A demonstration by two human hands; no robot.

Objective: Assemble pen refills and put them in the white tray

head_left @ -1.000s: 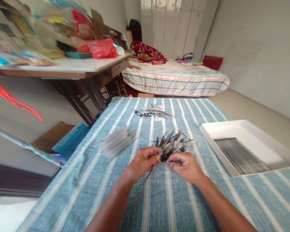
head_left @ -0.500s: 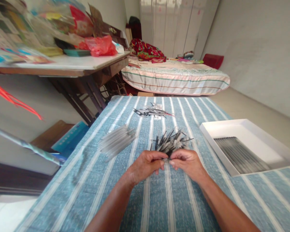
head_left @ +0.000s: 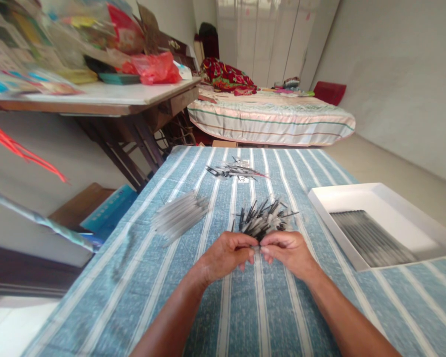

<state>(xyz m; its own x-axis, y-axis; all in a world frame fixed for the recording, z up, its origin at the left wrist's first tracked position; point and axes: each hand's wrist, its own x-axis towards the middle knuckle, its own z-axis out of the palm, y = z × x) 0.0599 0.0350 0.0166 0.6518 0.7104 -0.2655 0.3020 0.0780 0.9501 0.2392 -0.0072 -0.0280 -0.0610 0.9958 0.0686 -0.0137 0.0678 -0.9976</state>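
My left hand [head_left: 226,255] and my right hand [head_left: 288,251] meet fingertip to fingertip over the blue striped tablecloth [head_left: 245,307]. Both are pinched closed at the near edge of a pile of thin black and grey sticks [head_left: 263,220]. What sits between the fingers is too small to make out. A bundle of clear tubes [head_left: 180,216] lies to the left of the pile. A smaller scatter of dark sticks [head_left: 232,171] lies farther back on the cloth.
A white tray [head_left: 357,198] at the right holds a row of dark sticks [head_left: 369,240]. A cluttered wooden table [head_left: 107,96] stands at the left, with a red plastic bag [head_left: 154,69] on it. A bed [head_left: 271,119] lies behind.
Both hands have moved slightly forward to the pile's edge and drawn closer, fingertips now touching. A stick seen hanging below the left hand a second ago no longer shows.
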